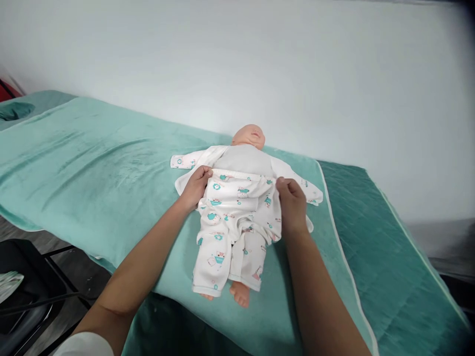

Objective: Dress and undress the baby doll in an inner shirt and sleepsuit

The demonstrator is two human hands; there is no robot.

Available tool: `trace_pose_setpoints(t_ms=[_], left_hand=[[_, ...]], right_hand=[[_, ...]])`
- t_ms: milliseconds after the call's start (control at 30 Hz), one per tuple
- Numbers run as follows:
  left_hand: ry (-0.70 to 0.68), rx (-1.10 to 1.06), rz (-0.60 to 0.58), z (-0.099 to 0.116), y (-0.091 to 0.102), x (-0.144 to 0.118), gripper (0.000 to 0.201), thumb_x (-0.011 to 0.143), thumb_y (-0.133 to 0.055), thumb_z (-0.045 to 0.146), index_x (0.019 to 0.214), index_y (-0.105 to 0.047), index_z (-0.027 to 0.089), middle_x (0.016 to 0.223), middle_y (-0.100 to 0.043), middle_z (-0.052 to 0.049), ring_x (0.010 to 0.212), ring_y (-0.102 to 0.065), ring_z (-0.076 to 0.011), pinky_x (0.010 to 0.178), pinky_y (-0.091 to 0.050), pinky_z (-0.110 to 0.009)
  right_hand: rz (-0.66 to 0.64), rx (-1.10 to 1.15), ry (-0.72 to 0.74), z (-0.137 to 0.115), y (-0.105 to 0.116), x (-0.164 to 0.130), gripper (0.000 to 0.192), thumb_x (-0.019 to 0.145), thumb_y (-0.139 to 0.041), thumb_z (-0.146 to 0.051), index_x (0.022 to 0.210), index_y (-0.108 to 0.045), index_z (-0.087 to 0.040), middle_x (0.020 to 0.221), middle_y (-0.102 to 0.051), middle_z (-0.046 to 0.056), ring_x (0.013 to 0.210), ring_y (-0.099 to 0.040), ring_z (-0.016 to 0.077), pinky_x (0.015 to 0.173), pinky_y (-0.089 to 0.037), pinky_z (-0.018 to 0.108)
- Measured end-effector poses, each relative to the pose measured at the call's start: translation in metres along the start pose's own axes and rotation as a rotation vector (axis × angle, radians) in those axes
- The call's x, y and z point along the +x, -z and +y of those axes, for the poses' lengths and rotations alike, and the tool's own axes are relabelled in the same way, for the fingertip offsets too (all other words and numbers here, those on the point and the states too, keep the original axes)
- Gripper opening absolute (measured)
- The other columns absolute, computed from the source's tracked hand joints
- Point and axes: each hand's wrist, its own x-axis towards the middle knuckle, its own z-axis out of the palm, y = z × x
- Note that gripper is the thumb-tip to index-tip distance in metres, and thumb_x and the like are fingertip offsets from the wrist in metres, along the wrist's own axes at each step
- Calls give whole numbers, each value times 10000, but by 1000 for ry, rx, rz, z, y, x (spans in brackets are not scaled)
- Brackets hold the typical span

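— What are the hands doing?
— The left hand [195,186] and right hand [292,203] each pinch an edge of the printed romper [237,217]; their fingertips are tucked into the cloth.
— Where's the romper?
— On the baby doll [248,148], on a teal blanket [92,163]. The doll's arms are hidden; only its toes show.

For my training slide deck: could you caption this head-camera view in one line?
Both hands, left and right, pinch the printed romper on a baby doll lying on a teal towel.
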Motion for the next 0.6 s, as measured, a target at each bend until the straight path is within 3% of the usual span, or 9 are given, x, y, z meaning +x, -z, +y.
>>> trace_pose_setpoints(t_ms=[167, 333, 467, 600], left_hand=[[-70, 100, 52, -3, 0, 3, 195, 880, -576, 353, 794, -516, 189, 736, -489, 25, 683, -437, -118, 625, -355, -238], [-200, 143, -26, -1, 2, 2, 194, 867, -625, 378, 900, -580, 193, 856, -554, 2, 787, -490, -136, 732, -396, -256], [-380, 345, -63, 3, 2, -3, 257, 847, -694, 399, 969, -581, 203, 1067, -552, -52, 959, -508, -174, 857, -410, -286], [-536, 499, -49, 7, -3, -3, 237, 896, -632, 410, 859, -515, 208, 1051, -558, -68, 1012, -519, -203, 898, -400, -309]], right_hand=[[-140, -48, 1, 5, 4, -6, 334, 815, -706, -537, 763, -598, -225, 649, -496, -40, 577, -393, 122, 528, -322, 263], [-302, -14, 19, 2, 13, -13, 304, 796, -744, -493, 786, -590, -231, 692, -493, -40, 614, -407, 121, 554, -318, 260], [-263, -52, 104, 2, 7, -16, 303, 829, -718, -492, 776, -562, -237, 678, -433, -37, 623, -369, 128, 545, -296, 266], [-205, -100, 189, 4, 1, -17, 305, 853, -684, -504, 782, -555, -236, 699, -453, -35, 647, -390, 135, 579, -328, 272]])
